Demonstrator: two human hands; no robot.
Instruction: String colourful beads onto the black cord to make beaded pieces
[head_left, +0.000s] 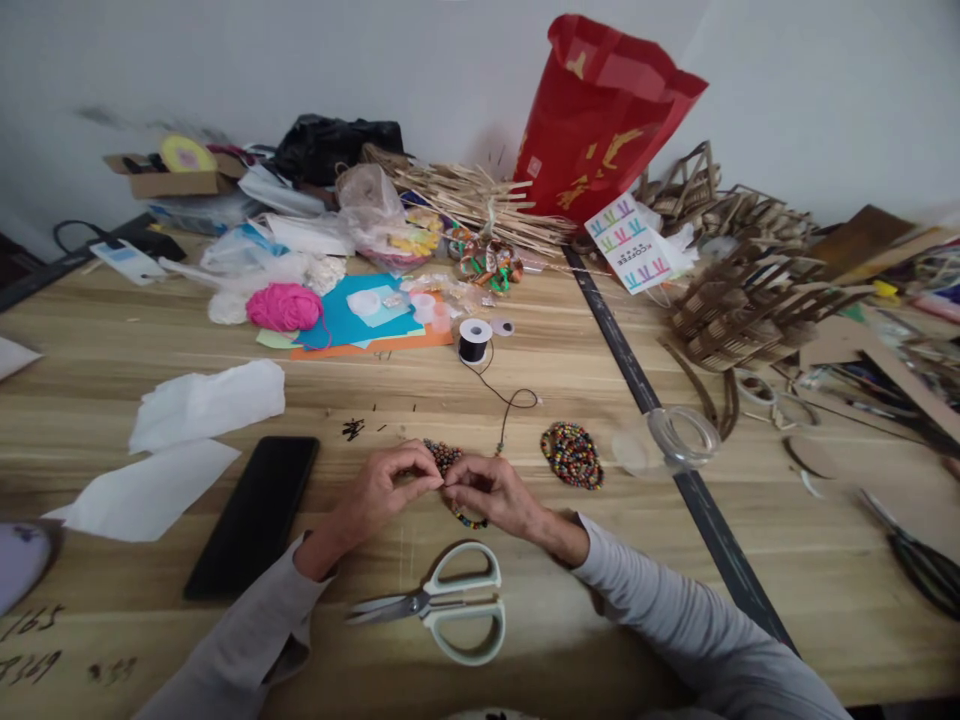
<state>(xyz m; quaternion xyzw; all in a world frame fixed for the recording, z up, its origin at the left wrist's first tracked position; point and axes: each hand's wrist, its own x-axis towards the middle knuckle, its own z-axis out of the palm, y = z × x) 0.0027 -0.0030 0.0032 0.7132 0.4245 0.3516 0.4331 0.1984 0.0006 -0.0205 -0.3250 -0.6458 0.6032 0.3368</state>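
My left hand [391, 485] and my right hand [496, 492] meet over the wooden table, each with thumb and forefinger pinched together. What sits between the fingertips is too small to make out. A string of colourful beads [442, 455] shows behind and below my fingers, partly hidden by them. Dark cord [517, 398] runs from a white-rimmed spool [474, 343] toward my right hand. To the right lies a coiled heap of multicoloured bead strings [571, 455]. Scissors with pale handles [461, 603] rest just in front of my hands, blades pointing left.
Left of my hands are a black phone [253, 515] and white paper pieces [206, 405]. Pink yarn [283, 307], coloured sheets [360, 310] and a red bag [600, 120] stand farther back. Clear tape rolls [684, 437] and small woven baskets [739, 310] occupy the right.
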